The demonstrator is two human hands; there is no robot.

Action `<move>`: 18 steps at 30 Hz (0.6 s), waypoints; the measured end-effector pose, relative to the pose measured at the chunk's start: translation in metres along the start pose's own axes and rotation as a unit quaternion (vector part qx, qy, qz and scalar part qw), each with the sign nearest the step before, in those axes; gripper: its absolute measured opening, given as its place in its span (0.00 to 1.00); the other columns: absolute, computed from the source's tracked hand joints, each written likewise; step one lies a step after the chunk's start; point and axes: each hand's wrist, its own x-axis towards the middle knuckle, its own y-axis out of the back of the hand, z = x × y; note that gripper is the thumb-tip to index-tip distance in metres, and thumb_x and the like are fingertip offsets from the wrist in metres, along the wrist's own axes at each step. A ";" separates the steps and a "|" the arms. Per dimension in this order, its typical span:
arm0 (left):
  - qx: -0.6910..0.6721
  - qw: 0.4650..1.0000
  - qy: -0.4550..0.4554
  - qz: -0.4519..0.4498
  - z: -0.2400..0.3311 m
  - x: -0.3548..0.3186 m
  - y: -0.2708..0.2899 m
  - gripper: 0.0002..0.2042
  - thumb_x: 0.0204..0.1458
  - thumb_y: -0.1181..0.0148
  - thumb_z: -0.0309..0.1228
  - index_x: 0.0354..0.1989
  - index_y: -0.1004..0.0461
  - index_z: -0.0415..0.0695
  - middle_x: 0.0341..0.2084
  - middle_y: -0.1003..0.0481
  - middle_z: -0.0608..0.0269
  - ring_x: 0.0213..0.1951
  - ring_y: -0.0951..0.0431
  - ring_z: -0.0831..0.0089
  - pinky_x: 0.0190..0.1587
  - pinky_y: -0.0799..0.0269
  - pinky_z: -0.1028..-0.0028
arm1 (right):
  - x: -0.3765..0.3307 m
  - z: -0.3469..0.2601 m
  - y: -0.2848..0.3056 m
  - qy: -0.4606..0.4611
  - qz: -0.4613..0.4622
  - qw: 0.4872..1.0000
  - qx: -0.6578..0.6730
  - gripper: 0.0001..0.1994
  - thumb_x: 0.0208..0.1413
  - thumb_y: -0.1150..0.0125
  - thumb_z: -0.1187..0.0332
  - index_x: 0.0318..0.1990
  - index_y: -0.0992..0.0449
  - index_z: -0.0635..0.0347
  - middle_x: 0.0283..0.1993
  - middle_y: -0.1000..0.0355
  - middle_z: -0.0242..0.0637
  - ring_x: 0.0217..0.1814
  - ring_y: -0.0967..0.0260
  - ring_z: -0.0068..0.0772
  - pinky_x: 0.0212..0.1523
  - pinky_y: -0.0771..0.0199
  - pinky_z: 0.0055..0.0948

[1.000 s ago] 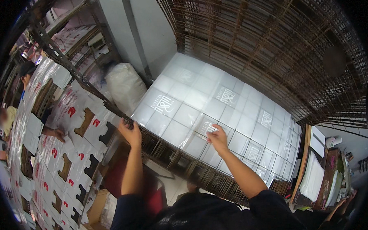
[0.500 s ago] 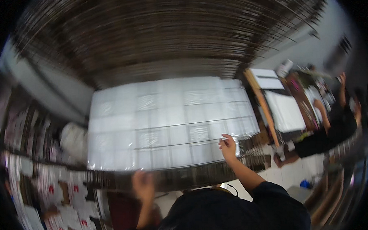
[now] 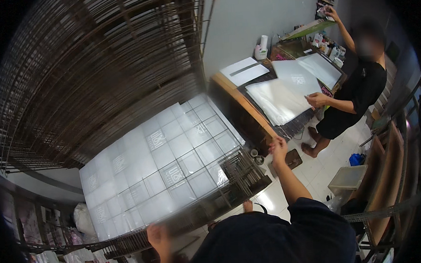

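Observation:
My right hand [image 3: 278,149] hovers near the end of the wooden edge strip [image 3: 252,113] of the work table; its fingers are loosely bent and apart, with nothing visible in them. Smeared by motion, my left hand [image 3: 158,236] is by the front edge of the wire drying rack [image 3: 176,216], and its fingers cannot be made out. On the rack lie several translucent plastic sheets [image 3: 147,188] with white printed marks, overlapping in rows. Part of the rack's wire grid [image 3: 242,170] shows bare at its right end.
Raised wire racks [image 3: 95,75] lean over the far left. At the right, a co-worker [image 3: 365,80] holds a translucent sheet [image 3: 297,78] with one hand and lifts a green-edged frame [image 3: 309,28] with the other. A stack of plastic sheets [image 3: 277,102] is on the table. Boards [image 3: 386,185] stand at far right.
My view has swung to the right, bringing the table and co-worker further in. My right hand is now beyond the sheets, nearer the table. The co-worker now holds a translucent sheet over the table.

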 end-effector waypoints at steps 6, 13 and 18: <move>0.063 0.997 0.050 -0.003 -0.052 -0.055 -0.074 0.11 0.47 0.41 0.23 0.40 0.31 0.38 0.33 0.28 0.62 0.35 0.28 0.76 0.39 0.32 0.76 | 0.142 0.031 0.062 -0.182 0.164 0.939 0.242 0.16 0.58 0.57 0.57 0.48 0.34 0.56 0.43 0.31 0.40 0.41 0.33 0.32 0.42 0.32 0.31; 0.231 0.961 0.152 0.002 -0.051 -0.127 -0.082 0.12 0.45 0.42 0.22 0.40 0.28 0.39 0.33 0.25 0.59 0.34 0.25 0.74 0.40 0.29 0.75 | 0.242 0.049 0.055 -0.183 0.192 0.946 0.184 0.15 0.52 0.45 0.65 0.45 0.33 0.63 0.43 0.32 0.43 0.41 0.32 0.38 0.33 0.30 0.30; 0.315 0.946 0.020 0.067 -0.027 -0.137 -0.077 0.11 0.43 0.46 0.26 0.36 0.27 0.38 0.30 0.25 0.57 0.31 0.25 0.71 0.35 0.30 0.73 | 0.269 0.055 0.039 -0.221 0.221 0.942 0.120 0.10 0.46 0.42 0.72 0.37 0.29 0.64 0.37 0.31 0.40 0.33 0.32 0.34 0.30 0.31 0.30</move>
